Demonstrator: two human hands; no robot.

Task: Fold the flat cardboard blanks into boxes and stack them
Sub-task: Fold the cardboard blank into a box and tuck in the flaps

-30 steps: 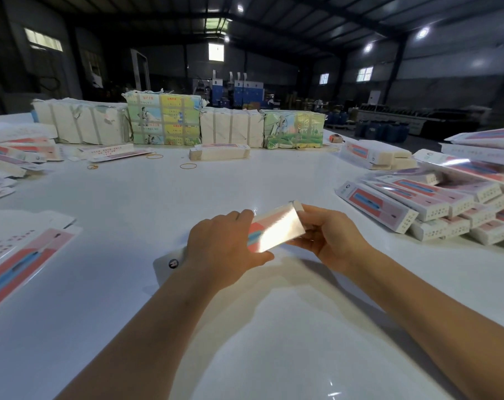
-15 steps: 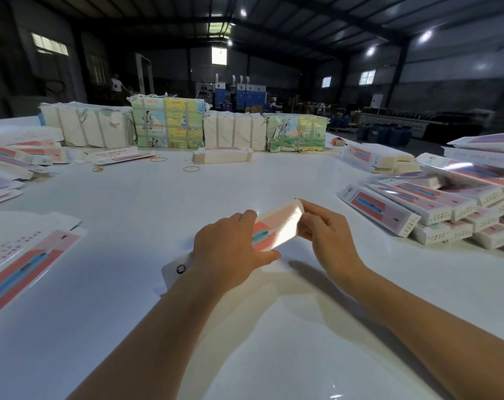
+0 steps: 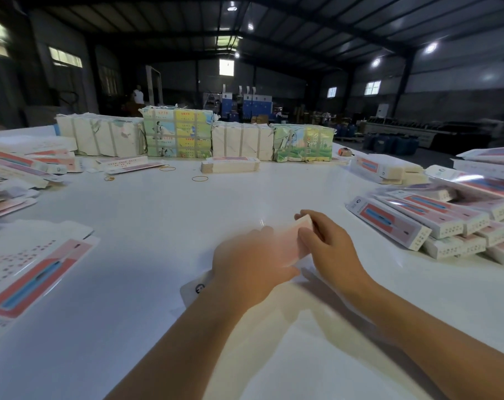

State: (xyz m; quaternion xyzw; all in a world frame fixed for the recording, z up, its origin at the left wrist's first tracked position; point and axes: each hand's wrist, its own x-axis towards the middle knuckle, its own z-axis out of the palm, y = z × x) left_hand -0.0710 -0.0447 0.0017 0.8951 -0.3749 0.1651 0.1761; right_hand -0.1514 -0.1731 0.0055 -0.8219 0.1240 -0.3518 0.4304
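Since the earlier frame the right hand has shifted over the blank's far end. On the white tabletop, stacked folded boxes sit at right. Both hands grip the pink cardboard blank at centre, left hand blurred.

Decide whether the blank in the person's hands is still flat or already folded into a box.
Partly folded: the blank bends up off the table, pinched by the right hand, left hand across it. Blur hides the rest.

Both hands on blurred pink blank over white table; folded boxes stacked at rt.
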